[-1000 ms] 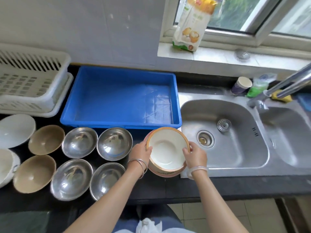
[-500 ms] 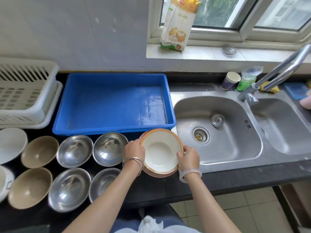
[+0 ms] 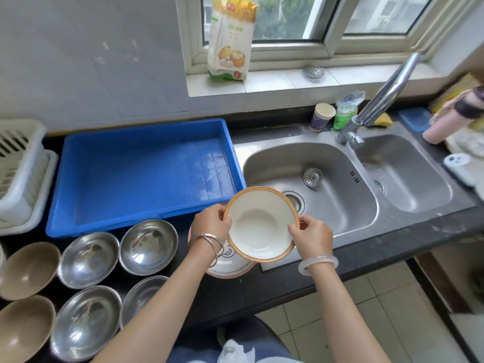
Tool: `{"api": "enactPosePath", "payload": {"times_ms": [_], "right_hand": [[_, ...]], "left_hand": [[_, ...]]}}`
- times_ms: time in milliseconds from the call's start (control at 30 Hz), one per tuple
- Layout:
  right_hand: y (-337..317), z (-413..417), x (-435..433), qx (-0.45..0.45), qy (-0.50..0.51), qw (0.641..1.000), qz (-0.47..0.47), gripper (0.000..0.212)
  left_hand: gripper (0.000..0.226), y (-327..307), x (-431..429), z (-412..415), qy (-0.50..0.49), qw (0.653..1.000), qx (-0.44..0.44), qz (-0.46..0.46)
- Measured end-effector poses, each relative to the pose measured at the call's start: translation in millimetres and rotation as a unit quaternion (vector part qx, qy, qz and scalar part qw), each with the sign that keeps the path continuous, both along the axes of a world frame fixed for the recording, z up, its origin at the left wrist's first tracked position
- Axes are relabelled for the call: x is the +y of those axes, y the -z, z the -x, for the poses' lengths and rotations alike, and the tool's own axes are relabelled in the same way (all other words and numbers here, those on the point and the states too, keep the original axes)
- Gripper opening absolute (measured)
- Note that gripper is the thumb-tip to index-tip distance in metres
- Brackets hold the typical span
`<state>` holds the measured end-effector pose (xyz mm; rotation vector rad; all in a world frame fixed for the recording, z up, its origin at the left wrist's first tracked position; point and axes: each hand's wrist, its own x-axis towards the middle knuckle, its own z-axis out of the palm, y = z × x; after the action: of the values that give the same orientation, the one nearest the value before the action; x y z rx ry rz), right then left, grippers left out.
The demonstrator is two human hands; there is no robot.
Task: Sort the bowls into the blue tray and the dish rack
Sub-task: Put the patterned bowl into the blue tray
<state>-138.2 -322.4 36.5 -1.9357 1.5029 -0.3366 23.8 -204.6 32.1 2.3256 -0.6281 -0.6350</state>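
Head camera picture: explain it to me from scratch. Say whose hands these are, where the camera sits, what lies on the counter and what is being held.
No machine here: a person works with two bare hands. The one camera is worn on the person's head and looks forward and down, so the arms reach in from the bottom edge.

The left hand and right hand each pinch the rim of a white bowl with an orange edge, holding it tilted above the counter. Under it lies another dish with a pink rim, mostly hidden.

On the dark counter sit four steel bowls and two tan bowls. Behind them is the blue tray, with nothing in it. The white dish rack stands at the far left. To the right is a double steel sink with a tap.
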Motion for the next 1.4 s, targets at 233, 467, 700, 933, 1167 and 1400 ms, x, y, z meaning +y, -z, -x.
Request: {"api": "enactPosePath", "payload": {"times_ms": [233,467,700,933,1167,1400], "right_hand": [[0,54,-25,0.022,0.077,0.997,-0.011,0.013],[26,86,-35,0.042,0.102,0.992,-0.061,0.012],[42,92,-37,0.032,0.115,0.989,-0.087,0.01],[50,96,-38,0.007,0.108,0.987,-0.122,0.011],[46,97,-34,-0.017,0.074,0.99,-0.121,0.033],[25,78,-31,0.039,0.0,0.999,0.016,0.035]], "left_hand": [[0.012,10,-43,49,0.068,0.996,0.052,0.007],[0.011,36,-62,81,0.092,0.992,0.067,-0.045],[0.012,47,-65,86,0.096,0.992,0.061,-0.061],[0.014,50,-65,89,0.089,0.992,0.075,-0.042],[0.024,52,-58,94,0.094,0.994,0.061,-0.011],[0.026,44,-27,74,0.037,0.998,0.051,0.03]]}}
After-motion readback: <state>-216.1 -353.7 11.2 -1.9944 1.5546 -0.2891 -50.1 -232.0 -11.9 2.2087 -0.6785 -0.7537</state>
